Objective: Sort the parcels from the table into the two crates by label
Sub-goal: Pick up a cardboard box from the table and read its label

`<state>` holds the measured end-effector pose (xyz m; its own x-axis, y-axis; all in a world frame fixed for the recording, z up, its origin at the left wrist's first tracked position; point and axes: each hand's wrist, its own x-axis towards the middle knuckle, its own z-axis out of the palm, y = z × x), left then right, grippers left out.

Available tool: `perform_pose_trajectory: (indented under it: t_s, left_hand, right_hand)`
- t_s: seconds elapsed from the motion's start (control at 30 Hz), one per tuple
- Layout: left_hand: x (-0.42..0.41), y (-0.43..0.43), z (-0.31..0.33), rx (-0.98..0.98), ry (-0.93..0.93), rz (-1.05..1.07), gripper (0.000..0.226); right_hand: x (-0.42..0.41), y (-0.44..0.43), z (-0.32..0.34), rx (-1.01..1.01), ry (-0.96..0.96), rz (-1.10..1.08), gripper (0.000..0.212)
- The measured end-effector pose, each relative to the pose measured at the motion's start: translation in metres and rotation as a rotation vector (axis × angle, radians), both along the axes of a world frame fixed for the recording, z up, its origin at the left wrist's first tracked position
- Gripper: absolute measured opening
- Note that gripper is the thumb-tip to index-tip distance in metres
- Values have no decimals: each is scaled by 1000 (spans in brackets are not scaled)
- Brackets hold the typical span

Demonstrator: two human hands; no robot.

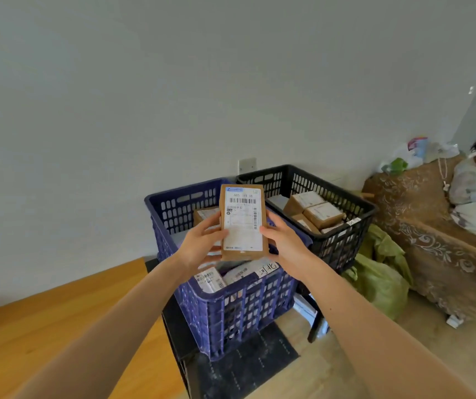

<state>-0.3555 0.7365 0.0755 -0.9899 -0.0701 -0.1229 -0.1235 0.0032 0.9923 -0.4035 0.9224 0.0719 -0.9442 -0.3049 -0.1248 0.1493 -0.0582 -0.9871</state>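
A small brown cardboard parcel point(243, 223) with a white barcode label faces me, held upright above the blue crate point(225, 309). My left hand point(202, 243) grips its left edge and my right hand point(284, 243) grips its right edge. The blue crate holds several parcels, one brown box at the back and white-labelled packets at the front. To its right stands the black crate point(343, 234) with several brown boxes point(314, 210) inside.
The wooden table point(58, 321) lies at the lower left. A dark mat point(248, 367) lies on the floor under the crates. Green bags point(380, 280) lie beside the black crate. A person rests on a patterned sofa point(438, 243) at the right.
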Motion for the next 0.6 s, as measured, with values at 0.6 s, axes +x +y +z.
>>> perform_pose_trajectory:
  t_s: [0.6]
  left_hand:
    - [-132, -43, -7, -100, -89, 428, 51]
  right_hand:
    - [-193, -79, -17, 39, -11, 412, 49]
